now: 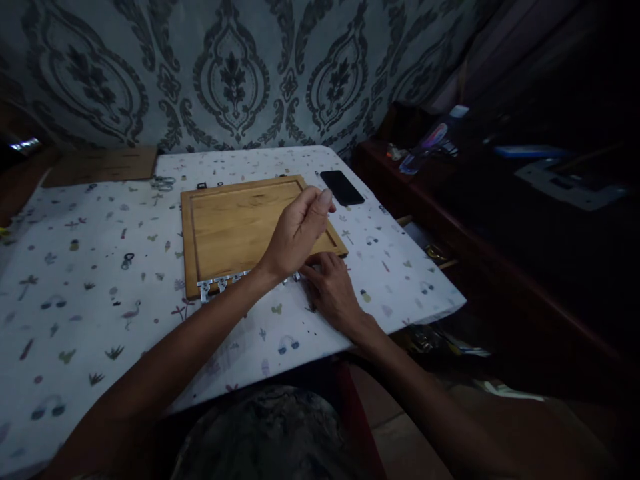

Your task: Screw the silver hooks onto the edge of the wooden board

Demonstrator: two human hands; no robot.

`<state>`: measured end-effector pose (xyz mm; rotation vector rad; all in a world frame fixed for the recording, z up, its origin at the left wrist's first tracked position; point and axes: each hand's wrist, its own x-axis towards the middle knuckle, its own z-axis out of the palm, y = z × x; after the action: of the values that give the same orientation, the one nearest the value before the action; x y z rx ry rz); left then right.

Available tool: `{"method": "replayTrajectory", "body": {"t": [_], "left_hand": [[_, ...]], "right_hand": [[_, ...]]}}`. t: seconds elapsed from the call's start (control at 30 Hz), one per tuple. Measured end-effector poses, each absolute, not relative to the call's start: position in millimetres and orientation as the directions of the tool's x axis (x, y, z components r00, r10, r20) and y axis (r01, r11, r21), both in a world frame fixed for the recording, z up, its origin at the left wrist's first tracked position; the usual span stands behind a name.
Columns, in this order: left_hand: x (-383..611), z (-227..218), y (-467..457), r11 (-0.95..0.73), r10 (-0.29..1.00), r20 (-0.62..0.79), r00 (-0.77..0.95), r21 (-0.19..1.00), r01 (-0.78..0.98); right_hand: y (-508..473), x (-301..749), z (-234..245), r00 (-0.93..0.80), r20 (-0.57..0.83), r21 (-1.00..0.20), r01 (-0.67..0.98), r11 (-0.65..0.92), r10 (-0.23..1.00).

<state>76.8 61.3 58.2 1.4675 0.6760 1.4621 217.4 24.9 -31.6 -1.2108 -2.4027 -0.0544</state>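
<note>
My left hand (303,230) is raised over the right part of a framed wooden board (235,230), its fingers curled and the thumb on top. Whatever it holds, if anything, is hidden inside the fist. My right hand (334,291) is lower, at the board's near edge, with fingers bent and pressed together at a small metal clip (297,276); its grip is partly hidden. More silvery metal clips (204,289) sit in a row along the near edge of the board, with my left forearm crossing in front of part of that row.
A black phone (343,187) lies right of the board on the patterned tablecloth (125,253). Brown cardboard (103,165) and silvery scissors-like handles (163,183) are at the far left. A dark wooden surface at the right bears a clear bottle (425,145).
</note>
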Motion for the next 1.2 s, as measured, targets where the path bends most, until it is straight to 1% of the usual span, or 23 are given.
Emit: {"method": "replayTrajectory", "body": {"t": [0.1, 0.17, 0.33, 0.4, 0.47, 0.53, 0.6, 0.67, 0.73, 0.8, 0.87, 1.0, 1.2], "left_hand": [[77, 62, 58, -0.449, 0.876, 0.464, 0.132, 0.884, -0.133], [78, 62, 55, -0.441, 0.882, 0.456, 0.121, 0.888, -0.129], [80, 59, 58, -0.371, 0.898, 0.420, 0.135, 0.884, -0.284], [80, 58, 62, -0.329, 0.900, 0.402, 0.171, 0.880, -0.342], [78, 59, 65, -0.276, 0.889, 0.382, 0.252, 0.886, -0.372], [77, 61, 65, -0.233, 0.872, 0.359, 0.334, 0.903, -0.362], [78, 62, 64, -0.243, 0.865, 0.360, 0.351, 0.910, -0.335], [79, 62, 62, -0.300, 0.877, 0.389, 0.281, 0.902, -0.310], [80, 61, 62, -0.355, 0.895, 0.414, 0.166, 0.887, -0.296], [80, 59, 62, -0.376, 0.906, 0.416, 0.079, 0.876, -0.302], [80, 57, 63, -0.381, 0.910, 0.413, 0.030, 0.865, -0.327], [81, 57, 62, -0.401, 0.906, 0.422, -0.018, 0.844, -0.356], [82, 58, 63, -0.413, 0.898, 0.441, -0.003, 0.839, -0.353]], "right_hand": [[25, 218, -31, -0.525, 0.404, -0.164, 0.764, 0.623, 0.750], [25, 218, -31, -0.529, 0.401, -0.157, 0.764, 0.625, 0.748], [24, 218, -30, -0.541, 0.400, -0.140, 0.762, 0.633, 0.740], [25, 217, -30, -0.527, 0.419, -0.137, 0.769, 0.625, 0.740], [25, 216, -30, -0.510, 0.434, -0.142, 0.775, 0.615, 0.743], [26, 216, -31, -0.505, 0.432, -0.148, 0.777, 0.611, 0.747], [26, 217, -31, -0.518, 0.419, -0.152, 0.770, 0.620, 0.746], [26, 217, -31, -0.529, 0.412, -0.155, 0.761, 0.630, 0.741], [26, 218, -31, -0.530, 0.410, -0.161, 0.759, 0.631, 0.742], [25, 217, -30, -0.521, 0.404, -0.165, 0.767, 0.620, 0.752], [25, 217, -30, -0.516, 0.393, -0.161, 0.777, 0.609, 0.761], [25, 217, -31, -0.515, 0.391, -0.145, 0.784, 0.604, 0.763], [24, 216, -30, -0.508, 0.416, -0.145, 0.781, 0.607, 0.754]]}}
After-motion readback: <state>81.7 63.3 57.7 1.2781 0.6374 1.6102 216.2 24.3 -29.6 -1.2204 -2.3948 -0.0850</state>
